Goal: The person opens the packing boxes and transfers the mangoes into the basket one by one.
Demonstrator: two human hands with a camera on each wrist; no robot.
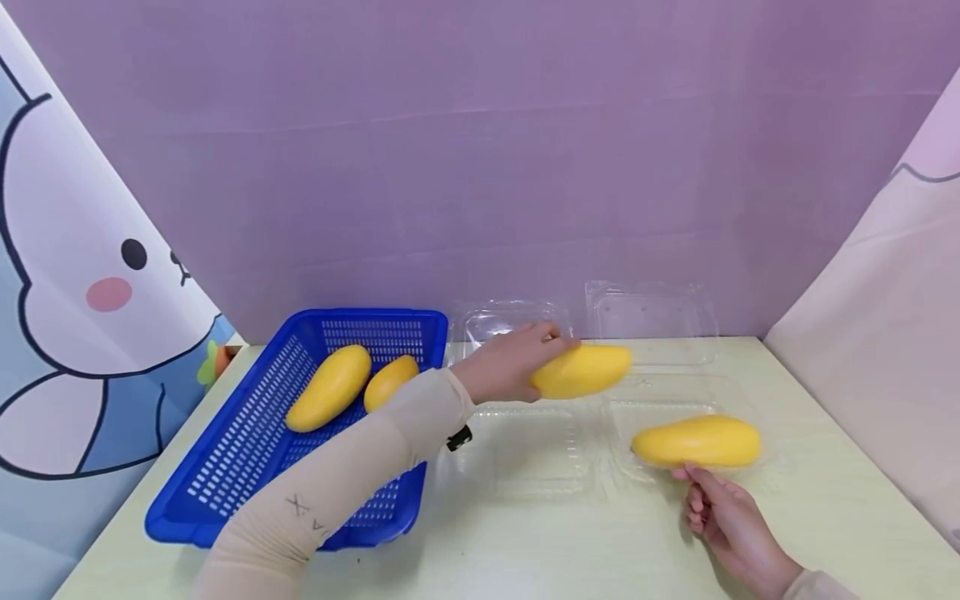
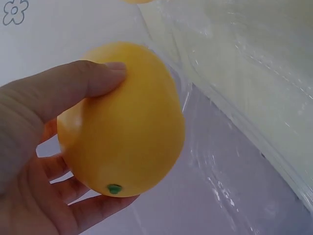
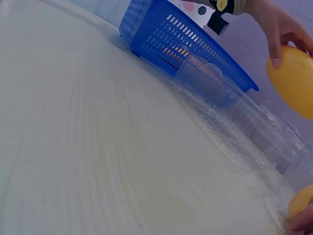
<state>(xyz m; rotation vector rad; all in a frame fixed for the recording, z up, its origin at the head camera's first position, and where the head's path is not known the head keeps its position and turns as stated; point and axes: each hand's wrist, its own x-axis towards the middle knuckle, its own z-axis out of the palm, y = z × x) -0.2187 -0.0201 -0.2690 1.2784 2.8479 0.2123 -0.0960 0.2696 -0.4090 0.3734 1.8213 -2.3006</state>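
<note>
Left hand [image 1: 513, 362], stretched rightward, grips a mango [image 1: 583, 372].

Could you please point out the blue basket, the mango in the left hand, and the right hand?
Blue basket [image 1: 243, 442]: head view, left inner wall.
Held mango [image 2: 134, 132]: left wrist view, its middle.
Right hand [image 1: 735, 527]: head view, its middle.

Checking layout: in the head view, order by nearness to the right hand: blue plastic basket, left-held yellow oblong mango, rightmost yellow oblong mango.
1. Rightmost yellow mango, just beyond.
2. Left-held yellow mango, farther back.
3. Blue plastic basket, left.
</note>
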